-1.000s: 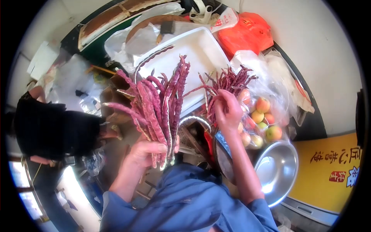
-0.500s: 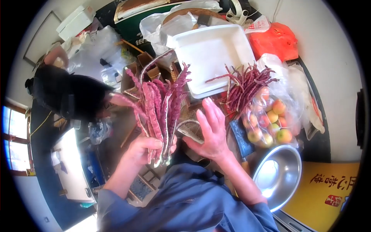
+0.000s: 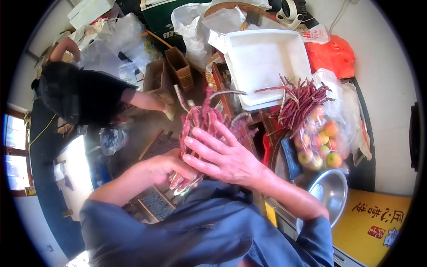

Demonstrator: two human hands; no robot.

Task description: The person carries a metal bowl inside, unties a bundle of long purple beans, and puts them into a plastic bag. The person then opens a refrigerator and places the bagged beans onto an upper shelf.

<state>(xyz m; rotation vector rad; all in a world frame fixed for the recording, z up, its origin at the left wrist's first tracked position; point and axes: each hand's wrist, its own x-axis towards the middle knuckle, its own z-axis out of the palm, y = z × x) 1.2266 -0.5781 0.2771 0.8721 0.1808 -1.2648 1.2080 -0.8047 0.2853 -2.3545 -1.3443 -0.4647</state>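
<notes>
L hand [image 3: 168, 168] clamped round lower end of bean bunch [image 3: 195, 118], in front of shirt [image 3: 213, 222]. R hand [image 3: 231, 161] open, fingers straight & slightly spread, laid over bunch, forearm angled in. Other beans [image 3: 304, 102] nr tray [image 3: 267, 66].

Bagged fruit [image 3: 324, 139] lies between a red bag [image 3: 332, 57] and a metal bowl [image 3: 334, 196].

Bright window [image 3: 17, 151], pale wall [image 3: 378, 58]
</notes>
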